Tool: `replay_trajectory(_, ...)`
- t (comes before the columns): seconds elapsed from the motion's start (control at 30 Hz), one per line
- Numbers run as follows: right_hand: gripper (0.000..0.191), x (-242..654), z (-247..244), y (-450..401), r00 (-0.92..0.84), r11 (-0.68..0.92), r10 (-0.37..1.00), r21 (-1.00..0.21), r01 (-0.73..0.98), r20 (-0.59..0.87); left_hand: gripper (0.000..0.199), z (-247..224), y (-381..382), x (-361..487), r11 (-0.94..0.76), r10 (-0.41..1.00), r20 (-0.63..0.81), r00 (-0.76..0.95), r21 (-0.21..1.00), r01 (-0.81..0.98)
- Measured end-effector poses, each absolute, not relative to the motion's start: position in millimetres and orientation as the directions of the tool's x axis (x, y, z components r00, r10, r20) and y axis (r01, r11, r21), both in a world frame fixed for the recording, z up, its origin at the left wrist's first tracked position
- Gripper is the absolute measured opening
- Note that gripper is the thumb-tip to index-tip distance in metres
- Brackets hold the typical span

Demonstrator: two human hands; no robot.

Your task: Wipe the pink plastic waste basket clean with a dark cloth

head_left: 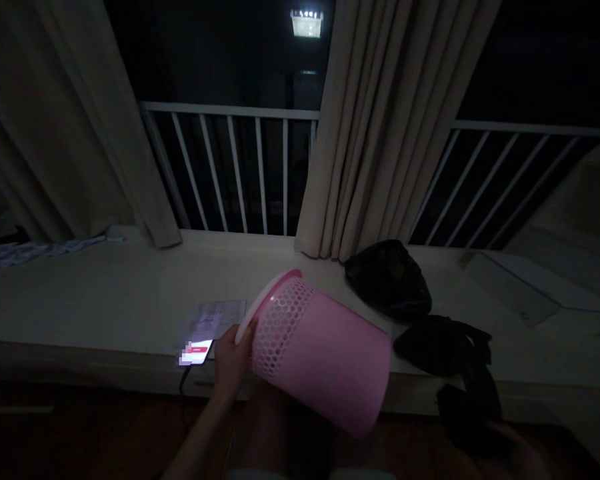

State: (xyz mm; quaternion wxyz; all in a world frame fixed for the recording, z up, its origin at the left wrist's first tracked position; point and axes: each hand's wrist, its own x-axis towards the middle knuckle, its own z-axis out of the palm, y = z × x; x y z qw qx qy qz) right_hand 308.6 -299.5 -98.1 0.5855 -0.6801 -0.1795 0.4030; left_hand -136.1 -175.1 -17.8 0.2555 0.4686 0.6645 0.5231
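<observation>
A pink plastic wastebasket [330, 360] with a honeycomb band below its rim lies tilted, its mouth toward the upper left. My left hand [234, 357] is closed on the rim, fingers wrapped round the edge. At the lower right, my right hand [517, 450] is dim and partly cut off, closed on a black plastic bag [473, 407] that hangs over the ledge's edge; its fingers are mostly hidden. A second, bulging black plastic bag [390, 280] sits on the ledge just beyond the wastebasket.
The pale window ledge [145, 293] runs across the view. On it lie a sheet of paper [220, 317] and a lit phone [197, 352] with a cable. A white box [530, 287] stands at the right. Curtains [370, 133] and white railings [230, 110] rise behind.
</observation>
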Motion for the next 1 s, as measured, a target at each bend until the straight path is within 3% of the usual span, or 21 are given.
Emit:
replay_trajectory(0.1,0.033,285.1,-57.5,-239.9,0.616,-0.106,0.713,-0.92,-0.377,-0.335,0.05,-25.8,-168.3,-134.6,0.055,0.893,0.114,-0.435,0.932,0.358)
replay_trajectory(0.13,0.034,273.6,-42.9,-217.8,0.619,-0.026,0.744,-0.936,-0.352,-0.253,0.051,-27.5,-166.2,-133.4,0.066,0.895,0.104,-0.433,0.93,0.36)
replay_trajectory(0.33,0.036,177.5,9.5,-110.8,0.488,0.176,0.857,-0.984,0.024,0.165,0.052,-31.8,-154.4,-121.0,0.046,0.894,0.113,-0.433,0.94,0.339)
replay_trajectory(0.47,0.029,118.7,14.3,-101.2,0.086,0.341,0.923,-0.901,0.267,0.375,0.055,-42.0,-150.6,-116.3,0.075,0.893,0.081,-0.443,0.943,0.323)
replay_trajectory(0.6,0.028,103.0,15.5,-114.2,-0.229,0.486,0.874,-0.782,0.391,0.428,0.055,-53.8,-152.3,-121.2,0.056,0.907,0.106,-0.409,0.929,0.365)
replay_trajectory(0.77,0.025,110.2,5.4,-108.9,-0.222,0.515,0.847,-0.641,0.568,0.484,0.047,-42.3,-145.8,-131.9,-0.015,0.938,0.18,-0.295,0.875,0.484)
replay_trajectory(0.87,0.029,105.3,-4.5,-109.2,-0.207,0.5,0.838,-0.559,0.662,0.505,0.056,-12.5,-129.2,-128.2,-0.092,0.937,0.263,-0.231,0.822,0.563)
replay_trajectory(1.0,0.031,95.6,-10.1,-119.8,-0.218,0.487,0.827,-0.468,0.737,0.518,0.064,41.6,-96.0,-102.2,-0.075,0.951,0.279,-0.137,0.635,0.769)
